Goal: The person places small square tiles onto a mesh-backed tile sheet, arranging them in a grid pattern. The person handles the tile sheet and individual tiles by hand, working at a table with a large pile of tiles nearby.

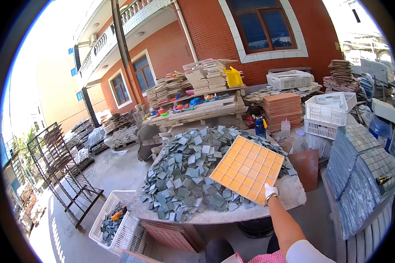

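Observation:
My right hand [271,191], in a white glove, grips the near right corner of an orange gridded tray [249,168]. The tray is tilted, and its square compartments face me. It covers part of a big heap of small grey-green square stone tiles [184,175], which lies loose on a worktable [292,197]. Whether the tray rests on the heap or hangs just above it, I cannot tell. My left hand is out of the picture.
A white crate [114,219] with dark tiles and an orange tool stands left of the table. Reddish boards [173,236] lean beneath. Stacked tile sheets [355,193] stand at the right, near white crates [327,115]. A blue jug [260,126] is behind the heap; a metal rack [66,175] stands left.

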`<state>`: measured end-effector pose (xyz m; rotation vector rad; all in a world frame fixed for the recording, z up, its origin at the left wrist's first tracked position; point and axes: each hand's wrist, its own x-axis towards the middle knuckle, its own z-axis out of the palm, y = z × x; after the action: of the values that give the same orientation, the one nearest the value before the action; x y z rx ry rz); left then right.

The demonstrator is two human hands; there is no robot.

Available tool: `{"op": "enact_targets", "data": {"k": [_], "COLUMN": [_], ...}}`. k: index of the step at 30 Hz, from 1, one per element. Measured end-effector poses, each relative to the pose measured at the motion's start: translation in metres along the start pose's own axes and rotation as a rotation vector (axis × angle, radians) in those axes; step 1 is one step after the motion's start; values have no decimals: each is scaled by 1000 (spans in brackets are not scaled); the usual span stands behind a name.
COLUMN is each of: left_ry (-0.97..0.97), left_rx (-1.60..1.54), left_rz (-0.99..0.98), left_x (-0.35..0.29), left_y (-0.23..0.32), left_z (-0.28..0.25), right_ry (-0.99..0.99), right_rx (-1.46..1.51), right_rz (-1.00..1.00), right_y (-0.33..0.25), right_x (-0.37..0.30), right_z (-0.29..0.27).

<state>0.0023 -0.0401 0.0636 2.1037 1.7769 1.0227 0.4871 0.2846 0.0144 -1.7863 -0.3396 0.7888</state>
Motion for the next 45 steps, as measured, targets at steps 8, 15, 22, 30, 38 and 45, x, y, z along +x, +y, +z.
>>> {"op": "enact_targets", "data": {"k": [8, 15, 22, 30, 38, 45], "left_ry": [47, 216, -287, -330, -314, -55], "left_rx": [-11, -359, -1546, -1140, -920, 67], "left_rz": [-86, -163, -843, -506, -388, -81], "left_x": [-24, 6, 48, 19, 51, 228], "left_y": [-4, -16, 5, -19, -44, -52], "left_z": [-6, 23, 38, 95, 146, 81], "right_ry": [-411, -821, -1061, -996, -751, -346], "right_rx": [476, 553, 446, 286, -474, -788], "right_rz": [3, -303, 192, 438, 46, -630], "right_y": [-34, -39, 60, 144, 114, -42], "right_x": [-53, -105, -181, -184, -139, -104], "right_z": [-18, -64, -174, -202, -163, -79]}}
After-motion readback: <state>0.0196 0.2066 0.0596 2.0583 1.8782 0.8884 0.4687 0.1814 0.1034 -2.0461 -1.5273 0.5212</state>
